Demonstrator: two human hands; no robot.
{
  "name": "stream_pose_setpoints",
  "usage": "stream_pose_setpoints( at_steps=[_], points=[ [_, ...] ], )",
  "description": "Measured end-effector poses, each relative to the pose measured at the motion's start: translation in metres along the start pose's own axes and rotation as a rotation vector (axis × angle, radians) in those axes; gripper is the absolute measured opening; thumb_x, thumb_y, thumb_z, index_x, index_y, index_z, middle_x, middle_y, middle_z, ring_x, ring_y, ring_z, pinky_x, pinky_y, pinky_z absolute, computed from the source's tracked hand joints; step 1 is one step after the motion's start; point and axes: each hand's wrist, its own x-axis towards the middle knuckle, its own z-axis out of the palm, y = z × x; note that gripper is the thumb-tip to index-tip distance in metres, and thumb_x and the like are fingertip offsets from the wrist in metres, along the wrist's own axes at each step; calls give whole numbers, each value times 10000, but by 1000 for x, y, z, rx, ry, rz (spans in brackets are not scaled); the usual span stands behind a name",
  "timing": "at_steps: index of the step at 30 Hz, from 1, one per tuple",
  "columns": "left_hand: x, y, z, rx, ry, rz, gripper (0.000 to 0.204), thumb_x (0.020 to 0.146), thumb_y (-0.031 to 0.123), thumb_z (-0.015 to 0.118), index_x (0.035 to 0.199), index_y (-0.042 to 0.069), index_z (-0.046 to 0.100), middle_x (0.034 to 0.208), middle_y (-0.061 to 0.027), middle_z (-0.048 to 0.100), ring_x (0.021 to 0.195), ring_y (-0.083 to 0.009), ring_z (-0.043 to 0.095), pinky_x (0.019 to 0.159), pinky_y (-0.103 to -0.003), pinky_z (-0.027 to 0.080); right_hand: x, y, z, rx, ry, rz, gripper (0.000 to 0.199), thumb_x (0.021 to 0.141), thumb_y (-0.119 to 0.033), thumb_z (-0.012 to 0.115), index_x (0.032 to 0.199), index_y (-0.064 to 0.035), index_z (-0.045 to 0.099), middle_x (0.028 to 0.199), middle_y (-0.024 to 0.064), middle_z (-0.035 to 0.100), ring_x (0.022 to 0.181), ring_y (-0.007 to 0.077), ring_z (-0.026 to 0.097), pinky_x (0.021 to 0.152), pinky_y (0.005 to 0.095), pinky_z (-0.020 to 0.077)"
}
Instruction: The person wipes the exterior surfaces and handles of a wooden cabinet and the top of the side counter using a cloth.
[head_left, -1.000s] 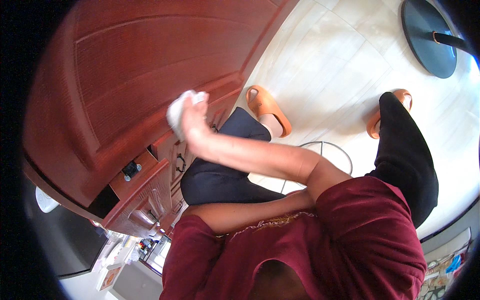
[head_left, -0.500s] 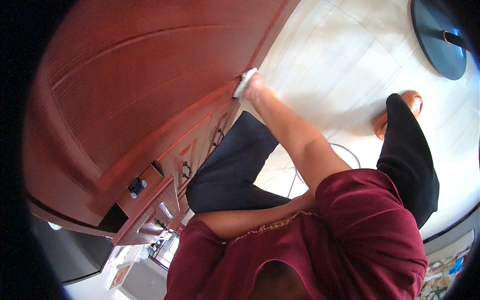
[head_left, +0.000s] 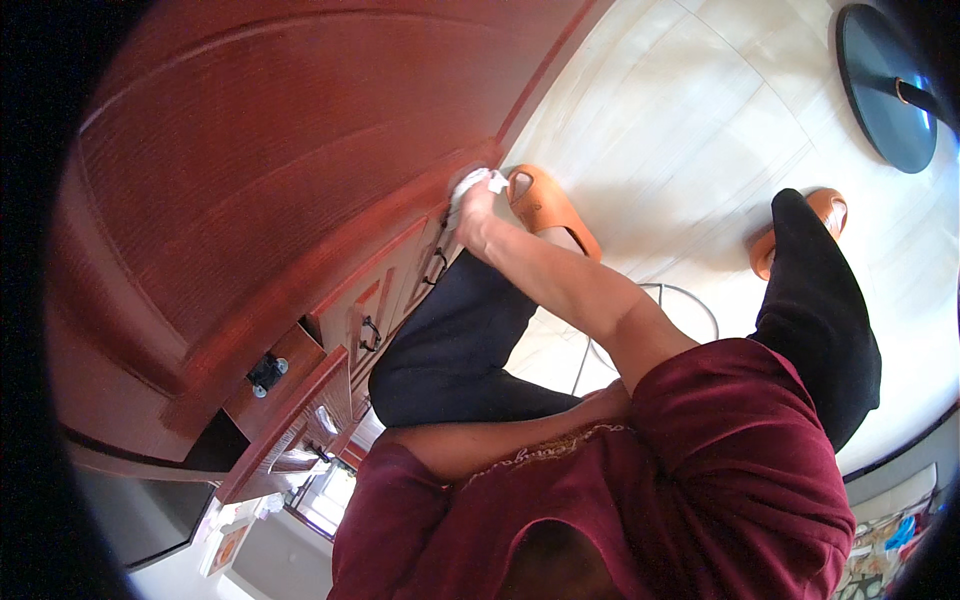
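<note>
My right hand is closed round a white cloth and presses it to the edge of a red-brown wooden panel. The cloth sits near the panel's far right corner, above a row of cabinet fronts with dark handles. My left forearm lies across my front. Its hand is hidden behind my right arm and sleeve.
Beside the cabinet stands my left foot in an orange slipper; another orange slipper is to the right. A drawer juts out at lower left. A round dark base stands on the pale tiled floor. A thin metal ring shows below me.
My right hand and the cloth have moved left and nearer along the panel's edge. The left slipper now shows beyond my right forearm. My left arm has barely moved.
</note>
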Motion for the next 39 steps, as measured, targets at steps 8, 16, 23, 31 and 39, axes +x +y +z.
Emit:
stream_pose_setpoints(
  at_steps=[8, 16, 23, 31, 39],
  points=[
    [-39, 49, 25, 316, -27, 139, 363, 813, 234, 628, 1142, 100, 555, 1190, -128, 538, 1100, -183, 467, 953, -300, 355, -95, -19, -3, 11, -278, 83, 539, 926, -462, 294, 1283, -73, 403, 1228, 73, 497, 1089, 214, 472, 946, 345, 353],
    [-85, 100, 52, 840, -10, 460, 346, 800, 253, 631, 1115, 115, 588, 1186, -143, 549, 1116, -181, 459, 978, -300, 331, -100, -80, 27, 46, -175, -158, 601, 921, -499, 301, 1299, -44, 403, 1283, 98, 471, 1130, 225, 455, 975, 319, 319],
    [27, 14, -11, 461, 37, 553, 273, 859, 109, 612, 1118, 39, 560, 1190, -56, 546, 1124, -100, 439, 967, -255, 342, -295, -48, 35, -238, -456, -235, 484, 917, -529, 298, 1073, -110, 486, 1019, 50, 560, 911, 202, 515, 823, 347, 411],
    [-96, 123, 54, 1059, 49, 956, 277, 878, 179, 465, 1089, 24, 557, 1094, -86, 598, 1019, -160, 531, 874, -312, 406, -372, -35, 3, -571, -654, -695, 423, 879, -135, 479, 1267, -18, 360, 1157, 135, 492, 1030, 211, 479, 872, 337, 385],
    [-4, 60, -7, 555, 29, 946, 418, 818, 163, 631, 1195, 52, 488, 1251, -68, 473, 1140, -131, 428, 962, -315, 341, -402, -94, 6, -223, -709, -2050, 592, 819, -93, 589, 1346, -24, 328, 1330, 178, 367, 1220, 304, 377, 1009, 368, 311]
  ],
)
